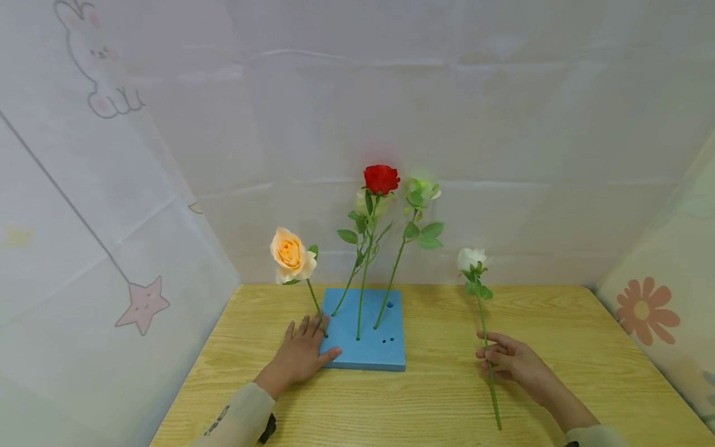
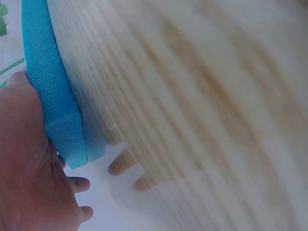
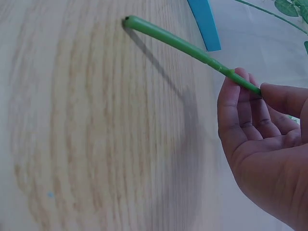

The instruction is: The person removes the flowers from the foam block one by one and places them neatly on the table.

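Observation:
A blue foam block point(image 1: 365, 354) lies on the table with several artificial roses standing in its holes: a peach rose point(image 1: 292, 256) leaning left, a red rose point(image 1: 382, 180), a pale green rose point(image 1: 421, 191), and a pale one partly hidden behind the red. My left hand point(image 1: 302, 351) rests spread at the block's left edge, its thumb over the front left corner. Off to the right, my right hand point(image 1: 511, 361) pinches the stem of a white rose point(image 1: 472, 259) between thumb and fingers. In the right wrist view, the green stem's point(image 3: 178, 44) cut end points away from the hand.
Unfilled holes point(image 1: 390, 305) show on the block's right side. The wooden table point(image 1: 441, 397) extends to both sides of it. A pale curtain point(image 1: 313, 124) hangs right behind the table, with printed sheets at left and right.

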Demonstrator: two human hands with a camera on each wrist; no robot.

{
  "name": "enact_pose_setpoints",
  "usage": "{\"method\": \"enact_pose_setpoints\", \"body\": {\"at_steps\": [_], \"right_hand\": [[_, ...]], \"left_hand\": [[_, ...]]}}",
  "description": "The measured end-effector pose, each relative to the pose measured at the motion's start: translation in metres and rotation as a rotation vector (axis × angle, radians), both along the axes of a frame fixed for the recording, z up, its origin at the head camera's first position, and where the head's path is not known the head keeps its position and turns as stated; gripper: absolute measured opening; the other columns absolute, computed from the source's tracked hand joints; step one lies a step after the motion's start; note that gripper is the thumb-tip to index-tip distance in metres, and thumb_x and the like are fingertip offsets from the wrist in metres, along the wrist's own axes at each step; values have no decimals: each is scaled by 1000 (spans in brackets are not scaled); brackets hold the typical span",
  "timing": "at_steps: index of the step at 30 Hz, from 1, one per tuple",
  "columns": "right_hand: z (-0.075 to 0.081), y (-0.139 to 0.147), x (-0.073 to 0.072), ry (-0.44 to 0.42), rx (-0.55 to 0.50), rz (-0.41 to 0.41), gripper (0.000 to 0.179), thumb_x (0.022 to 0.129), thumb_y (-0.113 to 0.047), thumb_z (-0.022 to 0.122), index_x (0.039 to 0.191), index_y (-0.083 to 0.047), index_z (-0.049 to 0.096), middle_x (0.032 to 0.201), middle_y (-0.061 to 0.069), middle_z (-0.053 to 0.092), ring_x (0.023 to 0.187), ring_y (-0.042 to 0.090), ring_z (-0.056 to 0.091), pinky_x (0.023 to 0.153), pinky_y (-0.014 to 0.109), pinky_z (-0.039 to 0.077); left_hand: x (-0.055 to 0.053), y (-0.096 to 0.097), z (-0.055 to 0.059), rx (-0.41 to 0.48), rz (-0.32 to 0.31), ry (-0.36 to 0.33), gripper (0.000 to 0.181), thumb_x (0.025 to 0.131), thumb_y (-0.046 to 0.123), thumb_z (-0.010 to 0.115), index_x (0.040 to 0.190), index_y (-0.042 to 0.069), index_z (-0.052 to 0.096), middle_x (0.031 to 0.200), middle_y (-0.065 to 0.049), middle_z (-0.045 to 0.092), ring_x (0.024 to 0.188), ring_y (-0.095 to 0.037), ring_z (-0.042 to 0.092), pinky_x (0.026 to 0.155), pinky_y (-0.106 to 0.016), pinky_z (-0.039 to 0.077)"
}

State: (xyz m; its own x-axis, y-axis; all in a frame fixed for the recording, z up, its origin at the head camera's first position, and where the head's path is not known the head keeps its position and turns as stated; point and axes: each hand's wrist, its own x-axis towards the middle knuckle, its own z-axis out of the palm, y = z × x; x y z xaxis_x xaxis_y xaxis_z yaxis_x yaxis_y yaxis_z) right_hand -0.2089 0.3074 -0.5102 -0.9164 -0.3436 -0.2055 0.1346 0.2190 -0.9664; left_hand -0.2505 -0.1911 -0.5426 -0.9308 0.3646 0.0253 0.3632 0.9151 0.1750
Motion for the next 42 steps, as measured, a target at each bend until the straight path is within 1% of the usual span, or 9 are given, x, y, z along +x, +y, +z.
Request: {"method": "enact_pose_setpoints", "body": {"at_steps": [3, 8, 11, 15, 19, 25, 31, 38, 42], "right_hand": [[-2, 0, 0, -4, 0, 12, 68, 105, -26, 58, 158, 1, 26, 131, 25, 58, 113, 33, 65, 87, 38, 56], [-4, 0, -2, -20, -19, 34, 69, 106, -25, 57, 158, 4, 24, 130, 25, 59, 112, 33, 66, 87, 39, 57], [-5, 0, -3, -28, -35, 40, 69, 106, -24, 56, 159, 5, 22, 129, 25, 59, 110, 32, 67, 87, 39, 58], [-7, 0, -3, -31, -42, 40, 68, 106, -22, 55, 158, 6, 20, 128, 25, 59, 107, 30, 67, 86, 39, 57], [-9, 0, -3, -34, -41, 40, 69, 106, -22, 56, 158, 7, 21, 128, 24, 60, 105, 29, 67, 84, 38, 57], [-11, 1, -4, -42, -51, 50, 67, 106, -20, 55, 156, 9, 21, 127, 22, 62, 103, 27, 67, 83, 37, 57], [-12, 1, -4, -68, -80, 73, 66, 107, -19, 53, 156, 11, 19, 126, 21, 62, 103, 26, 67, 85, 38, 58], [-14, 0, -4, -81, -104, 100, 68, 107, -20, 53, 155, 12, 18, 125, 18, 62, 103, 25, 67, 86, 41, 59], [-17, 0, -5, -111, -113, 103, 68, 107, -18, 54, 156, 12, 18, 124, 16, 64, 101, 23, 68, 86, 40, 59]], "left_hand": [[-1, 0, -1, 2, -4, -2, 90, 99, 73, 35, 163, 10, 22, 167, -15, 22, 151, -46, 22, 116, -70, 14], [-4, -2, -7, -12, -3, 9, 91, 98, 75, 32, 164, 13, 19, 168, -13, 20, 151, -44, 22, 117, -69, 15], [-2, -2, -5, -4, 0, 11, 92, 98, 75, 33, 163, 12, 21, 167, -14, 22, 151, -45, 23, 117, -69, 15], [-1, 1, -1, -13, 12, -8, 92, 98, 75, 33, 163, 11, 21, 167, -14, 21, 151, -44, 22, 117, -69, 14], [0, 2, 0, -17, 18, -15, 91, 98, 74, 33, 163, 11, 22, 167, -14, 22, 152, -44, 21, 118, -69, 13], [-1, 0, -2, -12, 8, 0, 92, 98, 75, 32, 163, 11, 21, 167, -15, 22, 151, -45, 22, 117, -69, 13], [-2, -1, -5, -36, 13, -3, 94, 96, 79, 26, 164, 15, 17, 168, -11, 20, 152, -42, 21, 118, -68, 14], [-2, -2, -6, -13, 17, -4, 92, 97, 78, 29, 164, 16, 18, 168, -10, 20, 152, -42, 22, 118, -68, 15], [-2, -1, -5, -14, 23, -10, 92, 97, 78, 29, 165, 17, 17, 168, -10, 19, 152, -42, 21, 118, -68, 14]]}}
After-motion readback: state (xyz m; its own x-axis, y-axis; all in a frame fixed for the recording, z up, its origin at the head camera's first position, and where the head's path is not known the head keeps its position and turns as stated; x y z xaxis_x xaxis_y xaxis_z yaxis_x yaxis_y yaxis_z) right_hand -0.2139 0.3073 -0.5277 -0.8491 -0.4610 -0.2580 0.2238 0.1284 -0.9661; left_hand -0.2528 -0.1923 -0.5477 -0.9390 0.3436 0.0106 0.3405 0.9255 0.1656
